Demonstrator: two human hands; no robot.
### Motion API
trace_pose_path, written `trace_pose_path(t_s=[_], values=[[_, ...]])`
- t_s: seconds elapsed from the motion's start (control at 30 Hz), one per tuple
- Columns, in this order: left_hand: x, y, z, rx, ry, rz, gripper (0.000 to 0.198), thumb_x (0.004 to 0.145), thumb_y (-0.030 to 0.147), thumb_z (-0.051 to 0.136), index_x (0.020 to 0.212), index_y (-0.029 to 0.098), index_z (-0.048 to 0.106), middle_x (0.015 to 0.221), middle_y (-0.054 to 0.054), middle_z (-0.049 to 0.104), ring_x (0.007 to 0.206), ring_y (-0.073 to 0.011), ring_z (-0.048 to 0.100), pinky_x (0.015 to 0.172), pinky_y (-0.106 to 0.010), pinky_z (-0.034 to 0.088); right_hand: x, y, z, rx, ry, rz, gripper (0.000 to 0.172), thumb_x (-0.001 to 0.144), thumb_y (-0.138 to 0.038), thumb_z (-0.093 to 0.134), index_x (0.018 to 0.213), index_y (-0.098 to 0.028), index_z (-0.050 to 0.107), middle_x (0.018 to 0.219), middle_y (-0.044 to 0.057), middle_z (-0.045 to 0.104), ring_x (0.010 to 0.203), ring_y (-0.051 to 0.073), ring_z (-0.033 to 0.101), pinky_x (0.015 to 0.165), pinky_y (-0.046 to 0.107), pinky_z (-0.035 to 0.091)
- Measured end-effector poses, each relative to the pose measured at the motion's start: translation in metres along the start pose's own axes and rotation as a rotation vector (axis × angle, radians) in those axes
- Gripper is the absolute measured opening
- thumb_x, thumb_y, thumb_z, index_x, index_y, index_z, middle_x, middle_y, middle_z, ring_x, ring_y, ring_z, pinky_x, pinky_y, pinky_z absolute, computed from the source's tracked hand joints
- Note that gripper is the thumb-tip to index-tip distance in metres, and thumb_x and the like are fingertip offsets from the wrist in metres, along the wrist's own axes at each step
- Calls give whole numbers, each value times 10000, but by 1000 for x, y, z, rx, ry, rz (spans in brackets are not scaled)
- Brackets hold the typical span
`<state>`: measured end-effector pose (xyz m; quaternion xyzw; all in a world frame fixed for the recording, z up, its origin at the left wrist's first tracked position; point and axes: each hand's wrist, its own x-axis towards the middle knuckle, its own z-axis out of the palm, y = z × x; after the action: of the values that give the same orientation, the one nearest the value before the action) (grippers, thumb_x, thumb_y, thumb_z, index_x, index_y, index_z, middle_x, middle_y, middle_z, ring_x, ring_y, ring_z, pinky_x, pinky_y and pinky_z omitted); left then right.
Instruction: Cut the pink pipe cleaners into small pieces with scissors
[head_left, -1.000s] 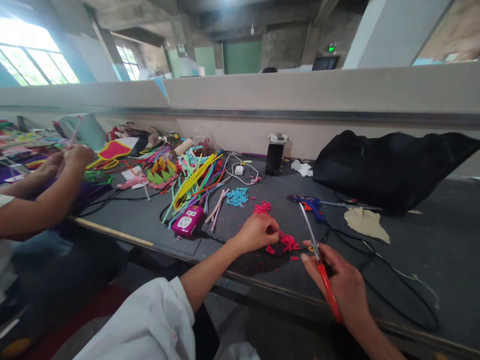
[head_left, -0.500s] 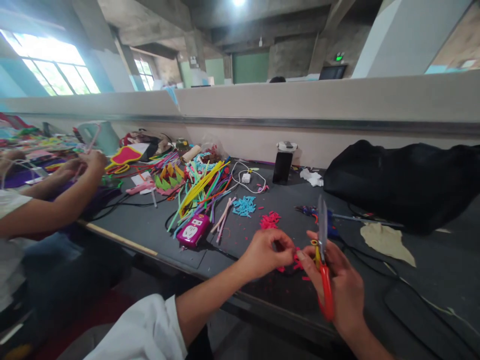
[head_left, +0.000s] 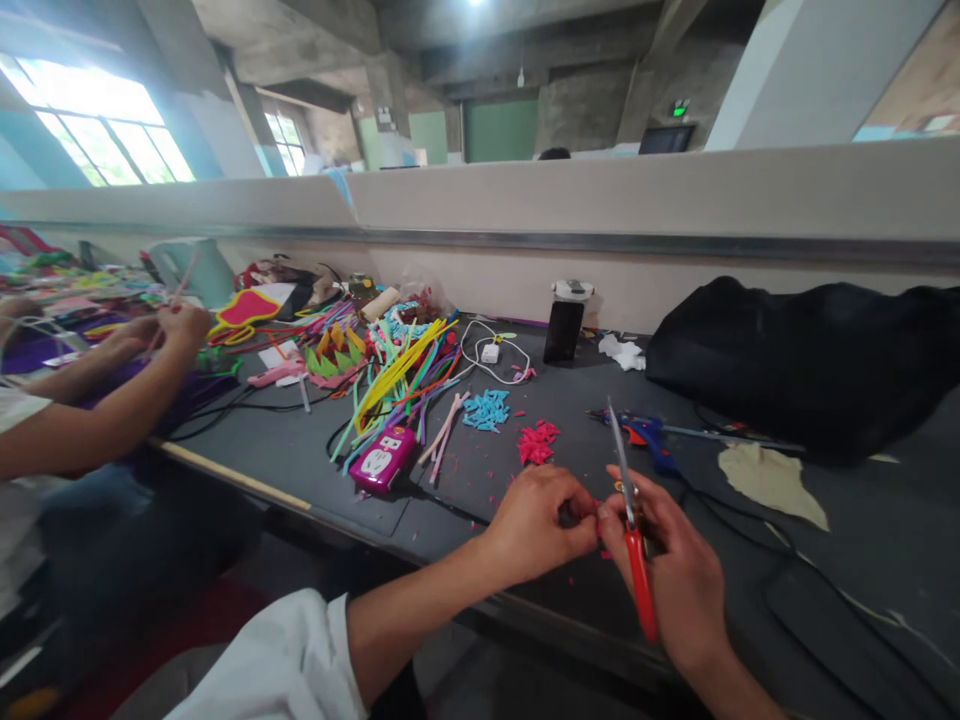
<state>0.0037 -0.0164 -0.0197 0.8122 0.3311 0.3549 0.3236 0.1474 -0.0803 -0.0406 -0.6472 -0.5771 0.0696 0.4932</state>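
Observation:
My left hand is closed in a pinch, its fingertips meeting those of my right hand over a small red piece, mostly covered by fingers. In my right hand lies a pair of scissors with red handles, the blades pointing up and away from me. Just beyond my left hand is a pile of short red pieces. Farther back sits a heap of short blue pieces, with a few pale pink fuzzy stems to its left.
A purple power strip stands left of my hands, before a bundle of coloured fuzzy stems. A blue glue gun, its cord and a black bag are on the right. A phone leans upright. At left, a co-worker's hands hold a stem.
The scissors have turned in my right hand, their blades tilting more to the left. Both hands stay together, my left hand's fingers slightly more curled over the red piece.

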Motion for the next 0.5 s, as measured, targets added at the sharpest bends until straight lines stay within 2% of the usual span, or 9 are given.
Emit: trace_pose_path(t_s=[0.13, 0.23, 0.37, 0.5], values=[[1, -1, -1, -355, 34, -199, 61, 685, 200, 665, 653, 154, 641, 607, 9, 595, 560, -102, 498, 549, -225, 387, 0, 0, 1, -24, 26, -3, 396, 834, -415, 568, 1178, -224, 612, 1015, 41, 723, 807, 188, 709, 743, 284, 555], [6, 1, -10, -678, 167, -279, 92, 690, 227, 702, 687, 147, 657, 635, 11, 603, 571, -86, 492, 554, -210, 385, 1, 1, 2, -77, 53, -65, 379, 853, -417, 551, 1164, -209, 609, 1040, 53, 715, 820, 189, 706, 770, 289, 548], [11, 2, -22, -914, 366, -296, 140, 655, 235, 768, 720, 150, 678, 666, 15, 613, 611, -79, 503, 590, -202, 391, -1, 7, 9, -179, -38, -184, 328, 875, -344, 531, 1174, -226, 595, 1046, 41, 698, 872, 176, 689, 751, 263, 541], [12, 0, -26, -990, 399, -279, 140, 664, 241, 777, 718, 150, 685, 679, 10, 624, 633, -84, 524, 635, -215, 414, -5, 16, 16, -204, -117, -226, 337, 880, -326, 537, 1203, -237, 569, 1086, 32, 678, 942, 176, 669, 812, 280, 532]])
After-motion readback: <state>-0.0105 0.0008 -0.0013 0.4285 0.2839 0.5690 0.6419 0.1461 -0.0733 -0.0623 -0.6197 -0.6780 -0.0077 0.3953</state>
